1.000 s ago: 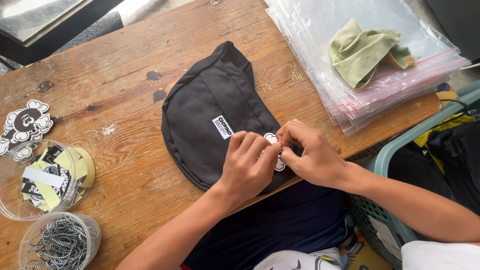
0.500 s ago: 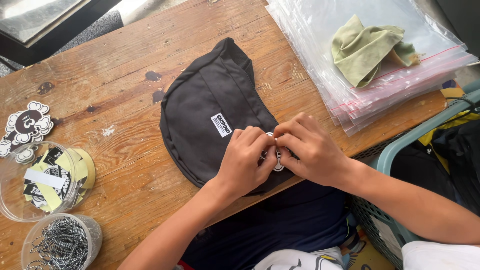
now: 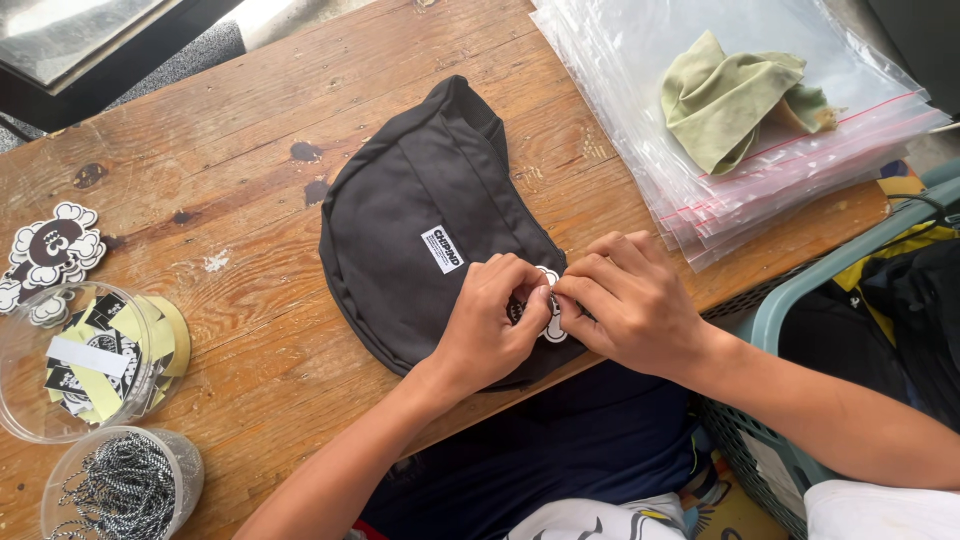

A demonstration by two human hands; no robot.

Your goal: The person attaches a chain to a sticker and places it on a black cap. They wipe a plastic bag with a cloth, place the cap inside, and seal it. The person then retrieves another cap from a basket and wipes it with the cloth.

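A black fabric pouch bag (image 3: 420,240) with a small white label lies on the wooden table (image 3: 250,170). My left hand (image 3: 490,325) and my right hand (image 3: 625,300) meet at the bag's near edge. Both pinch a small white cloud-shaped tag (image 3: 550,325) with a dark centre, which is mostly hidden under my fingers. The fingertips of the two hands touch each other over the tag.
A stack of clear zip bags (image 3: 760,120) with a green cloth (image 3: 735,95) on top lies at the right. At the left are cloud-shaped stickers (image 3: 50,250), a clear tub of tags (image 3: 85,365) and a tub of ball chains (image 3: 115,485). A teal basket (image 3: 800,300) stands beside the table.
My hands have closed tighter over the tag at the bag's edge, hiding more of it. The view has shifted slightly; the bag has stayed in place.
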